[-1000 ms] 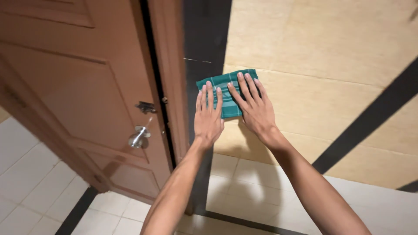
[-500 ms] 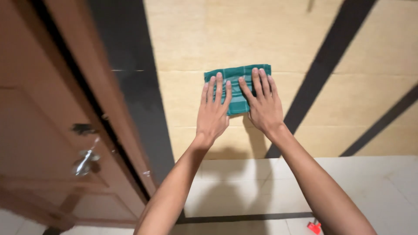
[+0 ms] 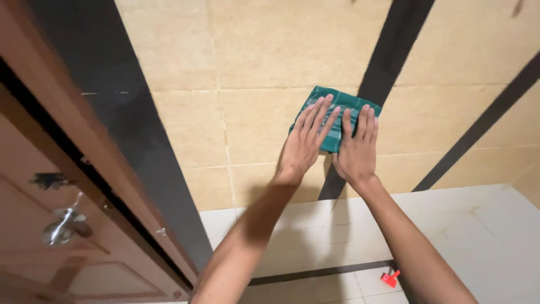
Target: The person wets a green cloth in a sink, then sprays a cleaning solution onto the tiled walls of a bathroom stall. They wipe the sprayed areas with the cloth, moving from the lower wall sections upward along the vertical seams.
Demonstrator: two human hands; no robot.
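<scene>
Both hands press flat on a folded green cloth (image 3: 337, 115) against the beige tiled wall (image 3: 264, 62), side by side. Left hand (image 3: 306, 141) lies with fingers straight and slightly spread across the cloth's left half; right hand (image 3: 357, 149) covers its lower right, fingers straight and close together. Neither hand grips it.

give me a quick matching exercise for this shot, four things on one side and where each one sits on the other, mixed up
Things:
1. green cloth
2. door handle
3. small red object
4. left hand

Places:
A. on the floor, by the right forearm
B. on the wooden door, far left
C. flat on the cloth's left part
D. pressed to the tiled wall under both hands

Pairs: 1-D, 2-B, 3-A, 4-C
</scene>
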